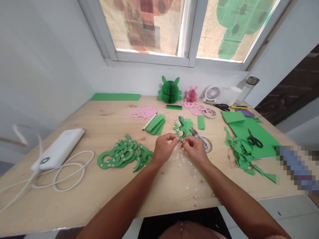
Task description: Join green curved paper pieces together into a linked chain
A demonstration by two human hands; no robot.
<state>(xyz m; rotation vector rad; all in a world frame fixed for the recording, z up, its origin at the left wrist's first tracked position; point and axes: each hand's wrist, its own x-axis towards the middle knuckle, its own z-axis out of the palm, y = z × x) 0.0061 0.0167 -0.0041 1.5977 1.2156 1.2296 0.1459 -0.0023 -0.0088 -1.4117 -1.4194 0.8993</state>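
Observation:
My left hand (164,147) and my right hand (195,151) meet above the middle of the table, both closed in a pinch. Between their fingertips is the lower end of a wavy green paper cutout (182,124); small white strips show on its left part. My fingers partly hide the exact grip. Left of my left hand lies a pile of curved green paper pieces (122,154) with white tape bits on them. Small white paper scraps (186,162) are scattered below my hands. Blue-handled scissors (199,136) and a tape roll (208,145) lie beside my right hand.
Green sheets (264,139), black scissors (254,140) and green offcuts (243,152) lie right. Pink cutouts (143,113), a green honeycomb figure (170,91), a pink one (191,95) and a small fan (212,93) are at the back. A white power bank (61,147) with cable is left.

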